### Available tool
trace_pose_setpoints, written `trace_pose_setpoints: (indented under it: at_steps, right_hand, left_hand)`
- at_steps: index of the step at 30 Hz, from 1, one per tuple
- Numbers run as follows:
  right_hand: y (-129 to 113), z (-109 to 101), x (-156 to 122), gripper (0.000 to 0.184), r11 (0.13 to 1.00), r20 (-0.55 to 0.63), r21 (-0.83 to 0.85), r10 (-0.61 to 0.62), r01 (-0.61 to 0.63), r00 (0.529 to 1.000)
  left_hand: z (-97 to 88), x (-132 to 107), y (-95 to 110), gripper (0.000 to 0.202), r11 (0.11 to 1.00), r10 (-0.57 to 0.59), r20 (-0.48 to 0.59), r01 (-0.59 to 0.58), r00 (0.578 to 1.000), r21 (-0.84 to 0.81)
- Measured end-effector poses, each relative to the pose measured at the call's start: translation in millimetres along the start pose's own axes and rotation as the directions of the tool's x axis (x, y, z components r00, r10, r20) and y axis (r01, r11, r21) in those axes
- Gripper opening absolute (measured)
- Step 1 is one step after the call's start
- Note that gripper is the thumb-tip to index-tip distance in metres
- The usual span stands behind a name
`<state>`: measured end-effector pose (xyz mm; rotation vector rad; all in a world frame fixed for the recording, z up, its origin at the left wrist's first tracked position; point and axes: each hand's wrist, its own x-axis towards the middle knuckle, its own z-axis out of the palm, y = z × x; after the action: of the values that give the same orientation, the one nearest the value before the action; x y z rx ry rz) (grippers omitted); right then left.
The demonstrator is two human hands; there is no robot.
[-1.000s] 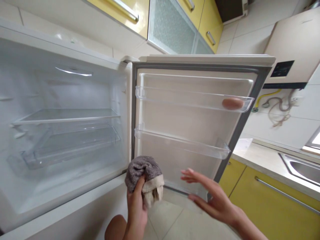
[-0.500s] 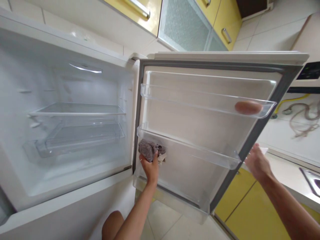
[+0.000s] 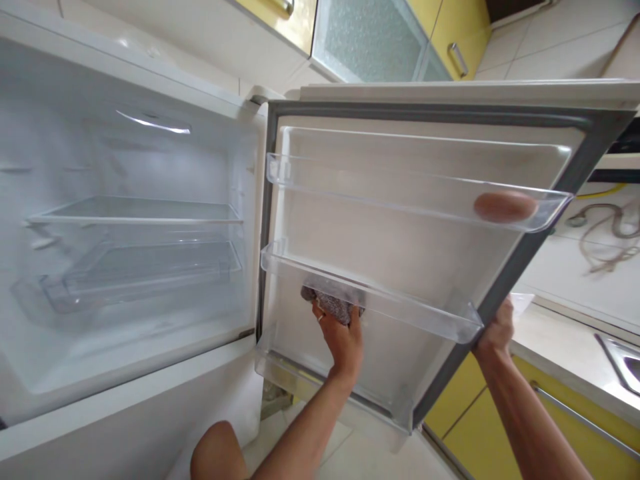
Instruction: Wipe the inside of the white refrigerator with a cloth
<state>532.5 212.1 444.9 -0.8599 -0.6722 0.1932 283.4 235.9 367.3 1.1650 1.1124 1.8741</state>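
Observation:
My left hand is closed around a grey-brown cloth and presses it to the inner panel of the open fridge door. The cloth's upper part shows through the clear middle door shelf. At the door's outer edge, my right hand grips the side by the grey gasket; some of its fingers are hidden behind the door. A reddish-brown oval object lies in the upper clear door shelf.
To the left is the open fridge compartment, with a glass shelf and a clear drawer. Yellow cabinets and a counter with a sink stand at right. My knee shows below.
My left hand has moved the cloth rightward along the door panel, beneath the middle shelf. My right hand has come from beside the door onto its outer edge. The camera view has shifted slightly.

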Motion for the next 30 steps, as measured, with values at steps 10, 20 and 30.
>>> trace_pose_setpoints:
  at_steps: [10,20,30]
  right_hand:
    - [-6.0,4.3,-8.5,0.054,0.999,0.028,0.037,0.004,-0.005,1.0]
    - [-9.4,0.4,-11.7,0.055,1.0,0.035,-0.002,-0.007,0.007,0.999]
    - [-24.6,-0.5,-27.6,0.064,0.999,0.016,-0.026,0.02,-0.019,1.0]
  left_hand:
    - [50.6,-96.7,0.0,0.061,0.88,0.389,0.235,-0.435,0.89,0.19]
    - [-26.7,-39.7,-24.9,0.076,0.703,0.44,0.434,-0.602,0.786,0.379]
    - [-122.4,68.4,-16.4,0.032,0.983,-0.111,-0.236,0.072,0.965,-0.17]
